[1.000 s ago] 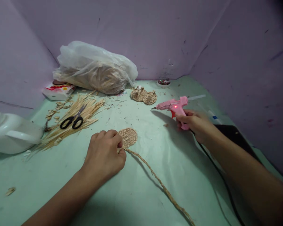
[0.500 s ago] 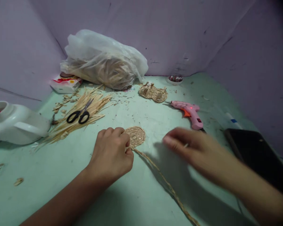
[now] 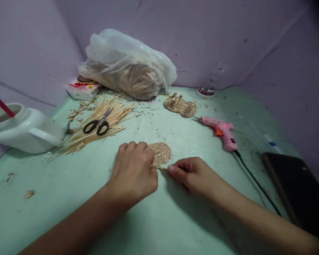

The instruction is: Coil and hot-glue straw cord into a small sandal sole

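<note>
A small coiled straw disc (image 3: 161, 153) lies on the pale green table (image 3: 69, 184). My left hand (image 3: 134, 171) is curled over its left edge, fingers pressed on the coil. My right hand (image 3: 191, 173) rests just right of the disc, fingers bent, its fingertips at the straw braid where it leaves the coil; the rest of the braid is hidden under that hand and arm. A pink glue gun (image 3: 220, 130) with a red light on lies on the table to the right, apart from both hands.
Black scissors (image 3: 97, 125) lie on a heap of straw strips (image 3: 101, 124). A plastic bag of straw (image 3: 127, 67), a finished woven piece (image 3: 180, 105), a white jug (image 3: 23, 129), a small box (image 3: 82, 88) and a dark tablet (image 3: 297, 187) surround the work area. The gun's cord (image 3: 255, 180) runs toward me.
My right hand set the glue gun down on the table and came left to the braid beside the disc. My left hand stayed on the coil.
</note>
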A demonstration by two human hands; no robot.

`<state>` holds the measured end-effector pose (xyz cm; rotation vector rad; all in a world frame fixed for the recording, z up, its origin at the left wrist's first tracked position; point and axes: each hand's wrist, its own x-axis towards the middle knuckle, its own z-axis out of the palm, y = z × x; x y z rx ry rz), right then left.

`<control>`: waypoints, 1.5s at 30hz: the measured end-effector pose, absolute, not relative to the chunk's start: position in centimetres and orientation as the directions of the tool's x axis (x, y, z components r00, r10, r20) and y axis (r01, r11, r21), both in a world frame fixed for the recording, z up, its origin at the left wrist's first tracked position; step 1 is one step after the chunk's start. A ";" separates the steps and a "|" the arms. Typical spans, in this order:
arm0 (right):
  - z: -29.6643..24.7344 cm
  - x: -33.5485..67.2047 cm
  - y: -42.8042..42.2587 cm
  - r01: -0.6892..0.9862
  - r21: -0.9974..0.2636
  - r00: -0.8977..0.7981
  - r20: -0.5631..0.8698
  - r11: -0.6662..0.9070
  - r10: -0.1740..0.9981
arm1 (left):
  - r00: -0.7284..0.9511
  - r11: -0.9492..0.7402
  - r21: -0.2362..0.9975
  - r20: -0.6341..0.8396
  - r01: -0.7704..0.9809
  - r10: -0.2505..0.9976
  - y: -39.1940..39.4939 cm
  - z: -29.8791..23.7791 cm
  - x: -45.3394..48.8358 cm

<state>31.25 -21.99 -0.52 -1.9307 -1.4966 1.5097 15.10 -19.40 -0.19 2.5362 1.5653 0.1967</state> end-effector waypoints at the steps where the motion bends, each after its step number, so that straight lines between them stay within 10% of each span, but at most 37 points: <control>1: -0.7 31.5 -21.8 0.619 -0.719 -0.077 -0.457 -0.317 0.886 | 0.445 -0.442 0.199 0.031 0.875 0.895 -19.4 -0.2 15.1; 7: -1.7 32.9 -21.8 0.805 -0.555 -0.275 -0.031 0.212 0.961 | 0.449 -0.443 0.208 0.020 0.872 0.893 -19.4 -0.1 15.1; 16: -3.7 32.9 -21.6 0.877 -0.326 -0.258 0.300 0.353 0.918 | 0.459 -0.448 0.207 -0.008 0.870 0.888 -19.3 0.3 15.0; 24: -3.4 33.8 -21.3 0.791 -0.481 -0.304 0.229 0.379 0.925 | 0.468 -0.453 0.224 -0.015 0.863 0.884 -19.3 0.2 14.8; 31: -2.9 34.4 -20.5 0.878 -0.355 -0.272 0.179 0.320 0.945 | 0.487 -0.472 0.224 -0.016 0.853 0.873 -19.1 0.2 14.7; 37: -3.3 35.8 -19.9 0.746 -0.631 -0.206 0.083 0.212 0.975 | 0.498 -0.480 0.233 -0.023 0.846 0.867 -19.0 0.2 14.7; 45: -3.4 35.2 -19.7 0.750 -0.637 -0.157 0.090 0.178 0.984 | 0.497 -0.480 0.224 -0.024 0.848 0.867 -18.8 0.2 14.8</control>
